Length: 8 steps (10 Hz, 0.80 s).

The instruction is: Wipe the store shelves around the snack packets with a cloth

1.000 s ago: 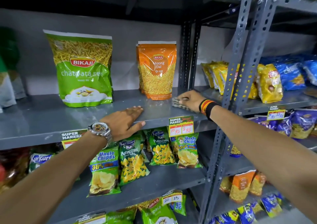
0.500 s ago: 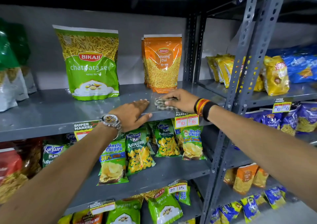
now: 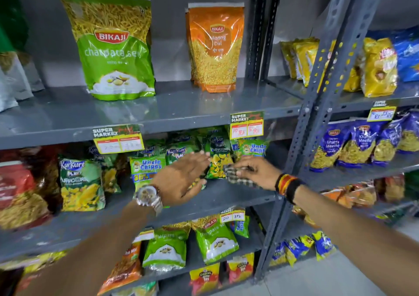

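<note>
My right hand [image 3: 256,172] presses a checked cloth [image 3: 238,178] onto the middle grey shelf [image 3: 229,197], in front of the small Kurkure packet [image 3: 218,159] and Uncle Chipps packet [image 3: 254,148]. My left hand [image 3: 181,180], with a watch on the wrist, is flat and open, its fingers spread against the small green packets just left of the cloth. On the upper shelf [image 3: 172,112] stand a large green Bikaji sev bag [image 3: 113,46] and an orange Moong Dal bag [image 3: 215,46].
Price tags [image 3: 247,124] hang on the upper shelf's front edge. A perforated grey upright [image 3: 317,105] stands right of my right wrist. The neighbouring rack holds yellow and blue packets [image 3: 362,141]. More packets [image 3: 213,241] fill the lower shelf, and red bags [image 3: 15,182] sit at the left.
Both hands came down from the upper shelf to the middle shelf. The cloth went with my right hand, and my left hand now rests on the small packets.
</note>
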Motion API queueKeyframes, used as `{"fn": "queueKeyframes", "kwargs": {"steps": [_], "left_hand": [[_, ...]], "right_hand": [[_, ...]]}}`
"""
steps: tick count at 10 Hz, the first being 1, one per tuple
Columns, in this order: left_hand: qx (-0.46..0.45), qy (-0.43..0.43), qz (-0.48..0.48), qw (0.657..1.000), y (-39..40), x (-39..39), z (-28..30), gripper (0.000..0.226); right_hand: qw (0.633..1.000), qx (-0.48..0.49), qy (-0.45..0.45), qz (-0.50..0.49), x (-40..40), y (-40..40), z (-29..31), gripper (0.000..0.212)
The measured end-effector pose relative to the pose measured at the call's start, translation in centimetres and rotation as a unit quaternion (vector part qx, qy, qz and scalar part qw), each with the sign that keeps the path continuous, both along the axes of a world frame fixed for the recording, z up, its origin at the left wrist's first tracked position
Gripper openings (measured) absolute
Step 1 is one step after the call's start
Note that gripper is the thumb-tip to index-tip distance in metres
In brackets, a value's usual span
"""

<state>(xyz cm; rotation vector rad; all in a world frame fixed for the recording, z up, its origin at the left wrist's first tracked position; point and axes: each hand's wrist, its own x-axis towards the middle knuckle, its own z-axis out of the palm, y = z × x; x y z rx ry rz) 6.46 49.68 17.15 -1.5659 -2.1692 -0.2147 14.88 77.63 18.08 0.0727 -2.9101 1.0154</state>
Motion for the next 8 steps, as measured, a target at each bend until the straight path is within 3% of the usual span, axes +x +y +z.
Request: {"fn": "queueKeyframes", "kwargs": {"steps": [2, 4, 6, 8], "left_hand": [[-0.066, -0.162, 0.118, 0.978, 1.3, -2.2, -12.3, 0.065], [-0.059, -0.158, 0.172, 0.970, 3.5, -3.7, -21.1, 0.060], [-0.081, -0.125, 0.248, 0.957, 4.2, -3.2, -23.4, 0.061], [-0.074, -0.168, 0.291, 0.939, 4.2, -1.2, -20.7, 0.066]], "right_hand": [[0.998, -0.015, -0.054, -0.021, -6.5, 0.3, -9.6, 0.026], [0.998, 0.062, 0.004, 0.029, -10.8, -0.1, -17.4, 0.039], [0.971, 0.232, 0.030, 0.045, -9.2, 0.2, -22.4, 0.052], [0.972, 0.225, -0.030, 0.056, -9.3, -0.9, -19.4, 0.056]]}}
